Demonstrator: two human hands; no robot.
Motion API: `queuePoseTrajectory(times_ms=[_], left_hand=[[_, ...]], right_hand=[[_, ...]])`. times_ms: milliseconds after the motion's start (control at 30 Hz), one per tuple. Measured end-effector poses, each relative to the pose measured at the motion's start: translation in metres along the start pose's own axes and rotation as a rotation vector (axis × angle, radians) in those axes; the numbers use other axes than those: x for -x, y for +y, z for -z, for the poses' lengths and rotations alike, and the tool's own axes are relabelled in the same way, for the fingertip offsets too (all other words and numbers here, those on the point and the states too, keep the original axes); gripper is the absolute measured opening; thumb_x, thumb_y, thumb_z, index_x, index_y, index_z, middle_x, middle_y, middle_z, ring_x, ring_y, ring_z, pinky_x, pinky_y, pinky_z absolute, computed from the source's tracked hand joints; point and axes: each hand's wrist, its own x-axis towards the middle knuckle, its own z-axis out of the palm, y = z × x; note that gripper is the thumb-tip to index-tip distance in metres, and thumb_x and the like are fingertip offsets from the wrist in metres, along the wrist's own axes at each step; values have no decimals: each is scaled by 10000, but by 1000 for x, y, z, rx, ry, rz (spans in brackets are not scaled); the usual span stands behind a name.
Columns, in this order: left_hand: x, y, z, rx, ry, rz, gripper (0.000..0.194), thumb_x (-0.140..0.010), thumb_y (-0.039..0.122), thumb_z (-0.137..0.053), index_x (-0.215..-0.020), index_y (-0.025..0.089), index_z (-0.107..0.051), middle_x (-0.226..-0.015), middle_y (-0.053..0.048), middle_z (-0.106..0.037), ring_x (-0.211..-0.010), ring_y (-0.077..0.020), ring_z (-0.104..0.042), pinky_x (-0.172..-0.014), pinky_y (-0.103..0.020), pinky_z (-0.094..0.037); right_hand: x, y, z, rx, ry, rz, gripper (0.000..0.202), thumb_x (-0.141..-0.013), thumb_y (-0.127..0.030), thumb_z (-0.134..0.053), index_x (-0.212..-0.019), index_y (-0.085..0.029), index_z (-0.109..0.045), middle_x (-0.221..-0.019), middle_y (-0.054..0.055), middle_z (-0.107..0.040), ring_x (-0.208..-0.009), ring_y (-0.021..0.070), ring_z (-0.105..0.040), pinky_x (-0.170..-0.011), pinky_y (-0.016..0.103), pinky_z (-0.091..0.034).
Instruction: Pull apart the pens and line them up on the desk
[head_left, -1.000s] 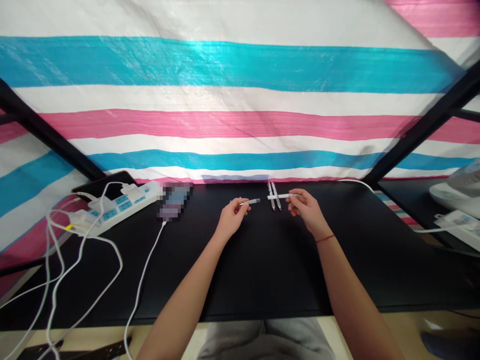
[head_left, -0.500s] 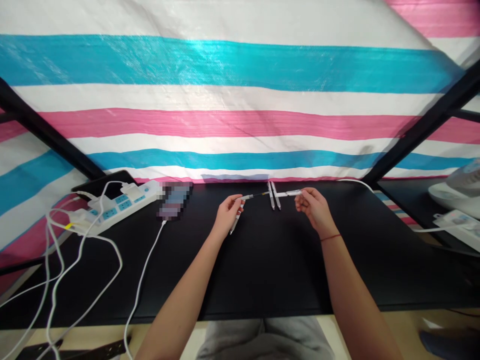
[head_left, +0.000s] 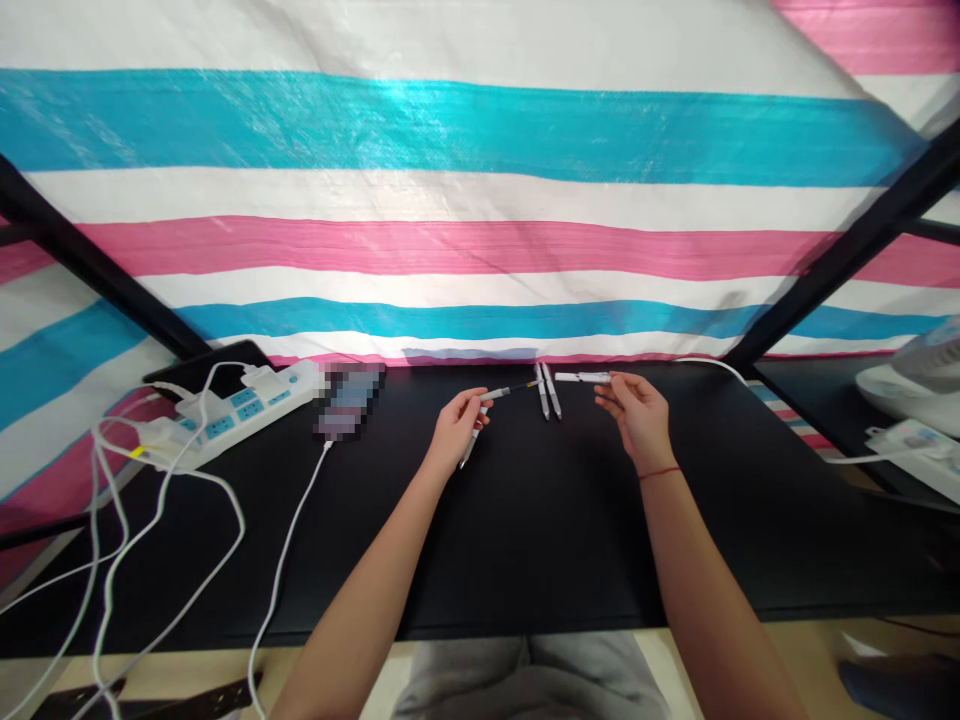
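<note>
My left hand [head_left: 454, 428] pinches a slim pen part [head_left: 496, 394] with a thin dark refill pointing right. A white pen [head_left: 470, 447] also extends down from under the fingers of this hand. My right hand [head_left: 637, 412] is closed on the right end of a white pen barrel [head_left: 583, 377], which points left. Between the hands, two white pens [head_left: 548, 391] lie side by side near the desk's back edge. The refill's tip is close to the left one of these pens; whether they touch cannot be made out.
On the black desk [head_left: 525, 530], a white power strip [head_left: 247, 412] with plugs and cables is at the left, beside a charging phone [head_left: 349, 402]. A striped sheet [head_left: 480, 250] hangs behind. Another power strip [head_left: 919, 455] sits at the far right.
My right hand has shifted slightly right and up with the white barrel, widening the gap to the refill. My left hand has hardly moved.
</note>
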Motion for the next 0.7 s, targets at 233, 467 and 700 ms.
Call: queuePoseTrajectory(times_ms=[233, 467, 700], left_hand=[[3, 3, -2, -4, -13, 1, 413, -802, 439, -572, -1079, 136, -611, -958, -111, -667, -649, -106, -558, -622, -246, -464], [3, 3, -3, -35, -36, 2, 421, -800, 452, -564, -1077, 140, -618, -941, -101, -659, -655, -113, -559, -614, -248, -455], [4, 4, -3, -24, -38, 6, 409, -801, 439, -567, -1074, 140, -620, -943, -103, -660, -655, -110, -559, -626, -254, -456]], right_hand=[[0, 4, 0, 74, -26, 35, 265, -678, -371, -753, -838, -180, -661, -747, 28, -669, -712, 170, -679, -654, 306, -579], [3, 3, -3, 133, -62, 36, 276, -695, -386, -730, -858, -175, -660, -757, 30, -665, -708, 171, -678, -647, 310, -582], [5, 2, -5, 125, -72, 24, 271, -702, -379, -724, -861, -169, -663, -745, 31, -662, -701, 161, -676, -626, 282, -573]])
